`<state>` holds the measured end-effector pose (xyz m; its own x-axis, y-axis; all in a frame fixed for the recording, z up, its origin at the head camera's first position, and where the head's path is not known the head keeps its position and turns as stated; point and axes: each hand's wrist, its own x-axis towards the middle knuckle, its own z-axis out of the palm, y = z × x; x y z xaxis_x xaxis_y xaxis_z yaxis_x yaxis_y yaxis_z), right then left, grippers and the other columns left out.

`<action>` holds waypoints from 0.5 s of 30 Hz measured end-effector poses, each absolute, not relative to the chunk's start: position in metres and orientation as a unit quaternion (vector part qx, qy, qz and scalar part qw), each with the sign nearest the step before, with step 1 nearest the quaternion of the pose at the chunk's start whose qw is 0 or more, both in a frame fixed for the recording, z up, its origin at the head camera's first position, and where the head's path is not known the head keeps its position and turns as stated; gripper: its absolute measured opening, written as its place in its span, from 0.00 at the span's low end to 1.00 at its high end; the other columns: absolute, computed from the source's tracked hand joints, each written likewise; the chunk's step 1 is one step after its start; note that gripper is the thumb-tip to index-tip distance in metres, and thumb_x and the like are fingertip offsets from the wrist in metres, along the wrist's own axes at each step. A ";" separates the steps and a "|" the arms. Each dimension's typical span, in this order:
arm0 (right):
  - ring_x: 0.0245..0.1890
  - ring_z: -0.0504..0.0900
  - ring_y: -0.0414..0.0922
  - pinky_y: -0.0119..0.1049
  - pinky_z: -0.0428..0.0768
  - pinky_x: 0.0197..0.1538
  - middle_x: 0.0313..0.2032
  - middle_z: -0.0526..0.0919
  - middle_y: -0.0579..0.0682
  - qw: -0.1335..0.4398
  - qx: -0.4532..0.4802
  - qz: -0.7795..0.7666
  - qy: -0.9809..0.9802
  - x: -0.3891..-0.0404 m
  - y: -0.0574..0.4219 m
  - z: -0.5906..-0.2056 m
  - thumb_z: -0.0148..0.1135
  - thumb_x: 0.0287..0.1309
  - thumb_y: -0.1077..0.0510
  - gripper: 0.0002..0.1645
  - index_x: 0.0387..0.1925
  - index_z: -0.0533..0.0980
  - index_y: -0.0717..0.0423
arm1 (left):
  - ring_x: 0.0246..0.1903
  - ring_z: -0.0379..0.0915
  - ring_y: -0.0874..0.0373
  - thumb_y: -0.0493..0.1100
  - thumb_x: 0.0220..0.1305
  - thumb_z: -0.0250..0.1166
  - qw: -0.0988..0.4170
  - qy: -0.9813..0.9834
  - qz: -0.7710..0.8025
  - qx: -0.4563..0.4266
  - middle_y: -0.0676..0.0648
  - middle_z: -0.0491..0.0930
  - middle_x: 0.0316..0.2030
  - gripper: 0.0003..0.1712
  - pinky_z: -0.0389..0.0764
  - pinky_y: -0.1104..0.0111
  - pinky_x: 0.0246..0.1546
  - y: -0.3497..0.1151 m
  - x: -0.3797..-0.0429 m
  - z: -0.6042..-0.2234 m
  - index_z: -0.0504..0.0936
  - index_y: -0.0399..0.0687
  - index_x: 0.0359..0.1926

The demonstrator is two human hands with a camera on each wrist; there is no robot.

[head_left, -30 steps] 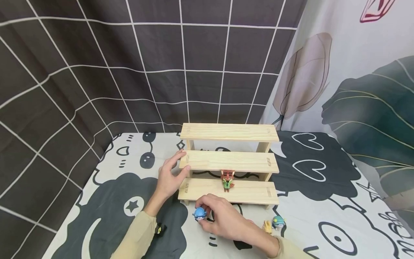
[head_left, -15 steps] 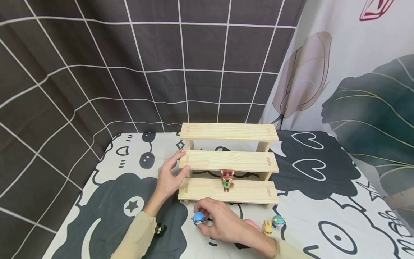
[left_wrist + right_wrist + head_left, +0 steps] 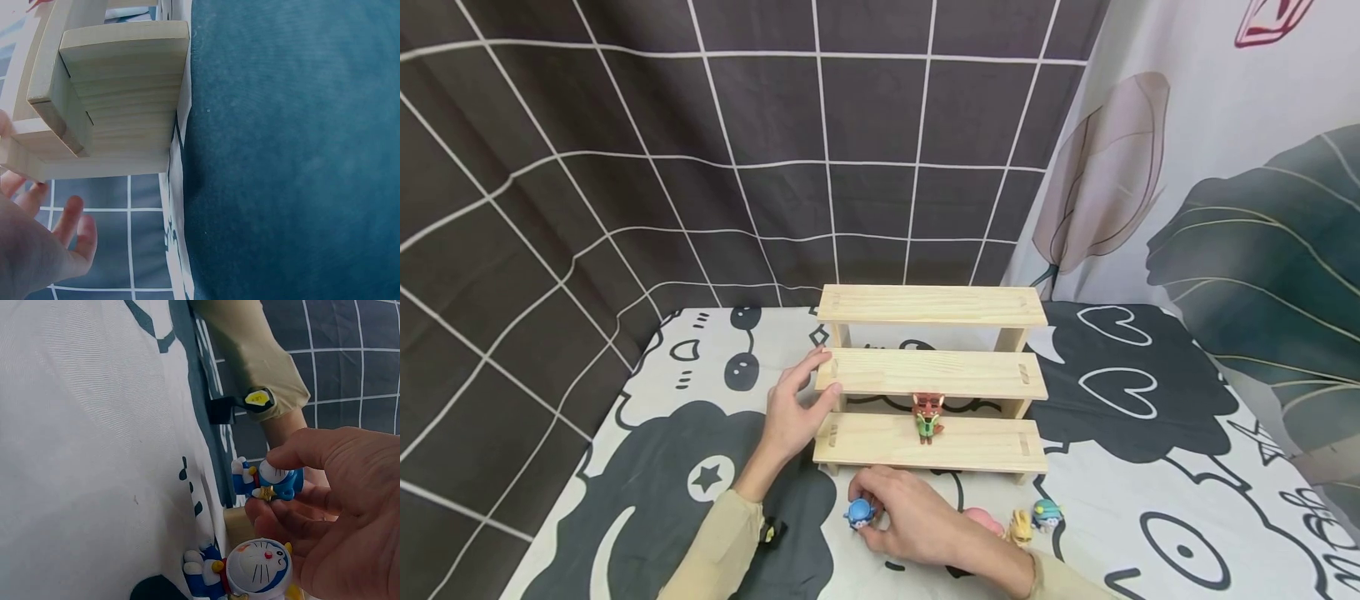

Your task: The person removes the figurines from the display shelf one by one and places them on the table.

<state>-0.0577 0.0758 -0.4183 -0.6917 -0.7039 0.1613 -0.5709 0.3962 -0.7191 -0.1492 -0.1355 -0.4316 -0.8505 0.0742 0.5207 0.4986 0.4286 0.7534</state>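
My right hand [image 3: 913, 517] pinches a small blue-capped Doraemon figurine [image 3: 860, 513] between thumb and fingers, just in front of the lowest step of a three-tier wooden shelf [image 3: 925, 372]. In the right wrist view this figurine [image 3: 269, 479] has a white face and a gold star. Close below the same hand is a second Doraemon figurine [image 3: 257, 567], winking. My left hand [image 3: 792, 410] grips the left end of the middle board, thumb at its front edge. A red fox figurine [image 3: 927, 418] in a green shirt stands on the lowest board.
On the patterned bedsheet [image 3: 1150, 517], right of the right forearm, are a pink object [image 3: 983, 521], partly hidden, a yellow figurine [image 3: 1020, 527] and a teal-capped figurine [image 3: 1047, 515]. A dark checked curtain [image 3: 880, 200] hangs behind the shelf.
My right hand has shifted slightly toward me and down with the blue-capped figurine, uncovering more of the pink object. The left hand and the shelf have stayed put.
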 end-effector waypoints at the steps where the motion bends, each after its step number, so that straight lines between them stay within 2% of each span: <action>1: 0.32 0.74 0.31 0.23 0.74 0.37 0.32 0.73 0.33 0.085 -0.383 -0.391 0.833 -0.058 0.076 -0.418 0.72 0.53 0.64 0.16 0.38 0.75 0.48 | 0.62 0.70 0.42 0.39 0.61 0.69 0.210 -0.819 -0.505 -0.175 0.41 0.74 0.64 0.25 0.74 0.44 0.56 -0.136 -0.149 -0.432 0.80 0.44 0.60; 9: 0.32 0.73 0.29 0.21 0.74 0.36 0.32 0.72 0.34 0.081 -0.384 -0.372 0.841 -0.057 0.074 -0.422 0.73 0.52 0.64 0.16 0.38 0.75 0.48 | 0.62 0.70 0.42 0.39 0.62 0.69 0.207 -0.820 -0.505 -0.173 0.39 0.74 0.64 0.24 0.74 0.44 0.57 -0.136 -0.149 -0.431 0.81 0.44 0.60; 15: 0.31 0.73 0.27 0.21 0.73 0.36 0.31 0.72 0.34 0.076 -0.383 -0.359 0.848 -0.056 0.072 -0.426 0.73 0.53 0.64 0.15 0.37 0.75 0.48 | 0.62 0.70 0.42 0.40 0.62 0.69 0.209 -0.821 -0.503 -0.172 0.42 0.74 0.64 0.24 0.74 0.44 0.57 -0.136 -0.149 -0.432 0.81 0.44 0.60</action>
